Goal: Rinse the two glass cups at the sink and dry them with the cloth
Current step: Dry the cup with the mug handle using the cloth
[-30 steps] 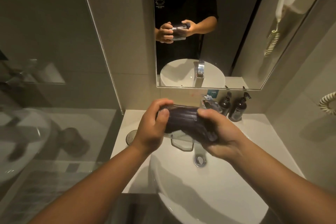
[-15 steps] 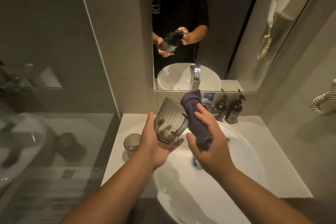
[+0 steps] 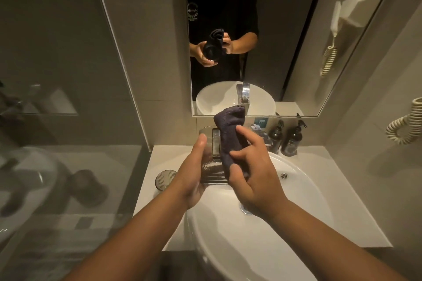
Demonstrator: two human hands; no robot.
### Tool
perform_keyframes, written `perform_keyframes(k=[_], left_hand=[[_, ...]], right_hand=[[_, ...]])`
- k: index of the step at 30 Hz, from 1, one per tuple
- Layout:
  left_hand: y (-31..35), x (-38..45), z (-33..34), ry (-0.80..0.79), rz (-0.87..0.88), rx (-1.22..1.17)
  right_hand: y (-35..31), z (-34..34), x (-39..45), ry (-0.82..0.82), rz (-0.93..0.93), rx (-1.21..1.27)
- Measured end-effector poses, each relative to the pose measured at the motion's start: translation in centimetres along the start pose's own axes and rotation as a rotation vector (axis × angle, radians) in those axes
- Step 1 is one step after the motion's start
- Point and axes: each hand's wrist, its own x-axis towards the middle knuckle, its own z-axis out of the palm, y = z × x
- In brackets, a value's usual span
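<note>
My left hand (image 3: 194,173) grips the ribbed glass cup (image 3: 211,155) over the sink (image 3: 296,201). My right hand (image 3: 249,173) pinches the dark cloth (image 3: 228,134) stuffed into it.

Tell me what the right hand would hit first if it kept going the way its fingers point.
The glass cup; the right hand points left with the cloth toward it.

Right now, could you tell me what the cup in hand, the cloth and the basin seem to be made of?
Cup: clear ribbed glass; the tap shows through it.
Cloth: dark, matte woven fabric, probably microfibre; it folds softly.
Basin: glossy white, likely glazed ceramic; it shows sheen.
</note>
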Motion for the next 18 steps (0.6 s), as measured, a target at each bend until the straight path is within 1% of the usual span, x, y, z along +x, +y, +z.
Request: perform_keyframes(k=[3, 5, 7, 9, 12, 14, 15, 16, 17, 18], left_hand=[[0.1, 0.4, 0.0, -0.002, 0.022, 0.078], [0.2, 0.7, 0.1, -0.029, 0.011, 0.063], [0.4, 0.8, 0.4, -0.038, 0.015, -0.019], [0.4, 1.0, 0.7, -0.008, 0.033, -0.146], [0.1, 1.1, 0.8, -0.002, 0.058, -0.270], [-0.1, 0.9, 1.0, -0.020, 0.069, -0.267], [-0.2, 0.7, 1.1, -0.024, 0.077, -0.252], [-0.5, 0.7, 1.1, -0.023, 0.080, -0.233], [-0.7, 0.7, 1.0, -0.020, 0.079, -0.226], [-0.8, 0.7, 0.8, -0.010, 0.066, -0.240]], right_hand=[[-0.6, 0.2, -0.1, -0.072, 0.033, -0.078], [-1.3, 0.3, 0.3, -0.146, 0.027, -0.167], [-2.0, 0.4, 0.5, -0.202, -0.024, -0.276], [-2.7, 0.7, 0.4, -0.231, -0.083, -0.376], [-3.0, 1.3, -0.4, -0.204, -0.156, -0.498], [-2.7, 1.5, -0.5, -0.149, -0.186, -0.499], [-2.5, 1.5, -0.4, -0.129, -0.172, -0.473], [-2.3, 1.4, -0.1, -0.118, -0.129, -0.427], [-2.0, 1.4, 0.2, -0.130, -0.043, -0.345], [-1.7, 1.2, 0.4, -0.163, 0.084, -0.212]])
